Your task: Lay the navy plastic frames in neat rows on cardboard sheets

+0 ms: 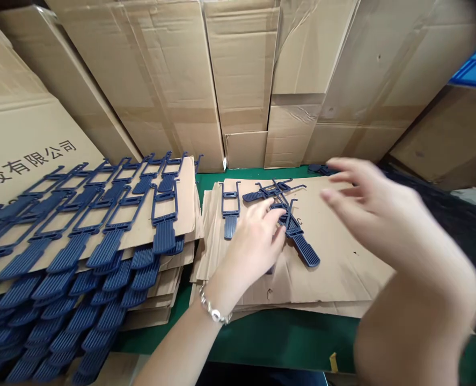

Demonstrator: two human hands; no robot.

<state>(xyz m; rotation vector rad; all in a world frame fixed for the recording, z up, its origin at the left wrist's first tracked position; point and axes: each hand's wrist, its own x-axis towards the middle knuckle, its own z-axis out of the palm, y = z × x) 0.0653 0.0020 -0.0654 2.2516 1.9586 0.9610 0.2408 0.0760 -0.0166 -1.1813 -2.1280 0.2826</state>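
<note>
My left hand (257, 236), with a beaded bracelet at the wrist, has its fingers curled on a dark blue plastic frame with a ribbed paddle end, in a small loose pile. Part of that frame is hidden under the hand. Beside its fingertips another blue plastic frame (304, 249) lies slanted on the cardboard sheet (334, 268), and more frames cross behind it. A single blue frame (230, 212) lies apart to the left. My right hand (358, 201), slightly blurred, is raised over the right of the sheet, fingers apart and holding nothing.
At left, stacked cardboard layers (187, 214) carry many overlapping blue frames (112, 230). Tall cardboard boxes (169, 75) wall off the back of the green table (286, 332). Black sheeting (434, 203) lies at right, below a blue crate (475, 67). A yellow scrap (333, 362) is at the front edge.
</note>
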